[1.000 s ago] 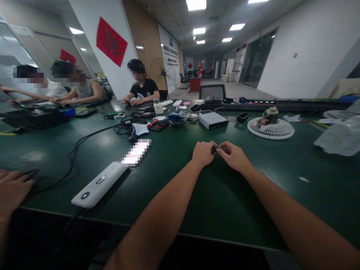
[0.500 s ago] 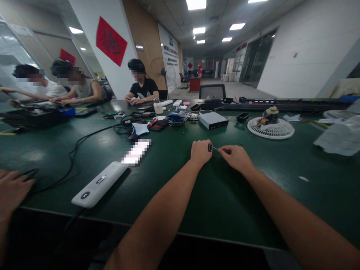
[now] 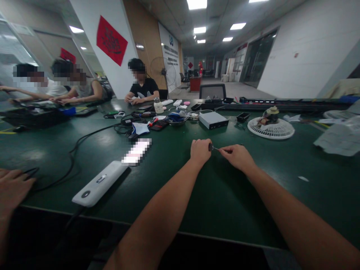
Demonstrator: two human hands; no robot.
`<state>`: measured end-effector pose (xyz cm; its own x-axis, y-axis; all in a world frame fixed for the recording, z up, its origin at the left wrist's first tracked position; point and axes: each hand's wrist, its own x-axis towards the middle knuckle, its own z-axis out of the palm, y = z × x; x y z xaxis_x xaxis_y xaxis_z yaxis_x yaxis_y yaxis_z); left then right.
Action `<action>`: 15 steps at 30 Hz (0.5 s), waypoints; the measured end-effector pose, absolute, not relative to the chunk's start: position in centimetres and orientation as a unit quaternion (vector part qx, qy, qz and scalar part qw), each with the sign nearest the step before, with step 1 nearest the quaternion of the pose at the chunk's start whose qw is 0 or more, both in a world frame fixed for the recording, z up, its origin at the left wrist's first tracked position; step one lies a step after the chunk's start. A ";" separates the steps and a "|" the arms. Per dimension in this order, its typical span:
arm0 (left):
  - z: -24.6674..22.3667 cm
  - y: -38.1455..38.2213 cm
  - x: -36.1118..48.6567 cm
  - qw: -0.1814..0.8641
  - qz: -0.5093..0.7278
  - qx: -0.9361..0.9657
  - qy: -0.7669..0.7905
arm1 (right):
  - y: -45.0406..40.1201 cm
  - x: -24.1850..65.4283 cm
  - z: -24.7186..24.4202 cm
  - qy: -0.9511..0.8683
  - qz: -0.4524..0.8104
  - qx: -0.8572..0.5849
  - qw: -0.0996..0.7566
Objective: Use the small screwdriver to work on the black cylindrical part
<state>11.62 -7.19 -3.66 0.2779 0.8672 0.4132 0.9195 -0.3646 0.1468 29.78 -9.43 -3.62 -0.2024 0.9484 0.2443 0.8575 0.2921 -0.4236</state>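
Observation:
My left hand [image 3: 200,152] is closed around a small dark round part [image 3: 210,147], whose end shows at the thumb side; the rest is hidden in the fist. My right hand [image 3: 237,157] pinches a thin metal rod-like tool [image 3: 216,149] between thumb and fingertips. The tool's tip points left and meets, or nearly meets, the face of the dark part; contact is too small to tell. Both hands are just above the green tabletop [image 3: 222,202], a little apart.
A white power bank [image 3: 99,183] and a lit phone [image 3: 137,152] lie left of my forearms. Ahead are a grey box-shaped drive [image 3: 213,120] and a white fan grille with a motor [image 3: 270,127]. Another person's hand [image 3: 15,187] rests at the left edge. Co-workers sit across.
The dark part in my left hand has turned slightly, and the right hand has shifted a touch to the right. Otherwise the scene is the same.

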 end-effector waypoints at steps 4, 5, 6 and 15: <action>-3.4 -7.5 11.7 0.065 -0.205 -0.808 -0.548 | -9.6 29.6 -3.5 -0.771 0.090 -0.582 0.243; -3.4 -7.6 11.7 0.065 -0.203 -0.810 -0.547 | -9.6 29.5 -3.4 -0.777 0.093 -0.573 0.244; -3.3 -7.6 11.7 0.065 -0.201 -0.810 -0.547 | -9.7 29.3 -3.3 -0.782 0.097 -0.565 0.243; -3.6 -7.4 11.7 0.062 -0.194 -0.820 -0.535 | -9.6 29.7 -3.3 -0.778 0.092 -0.584 0.213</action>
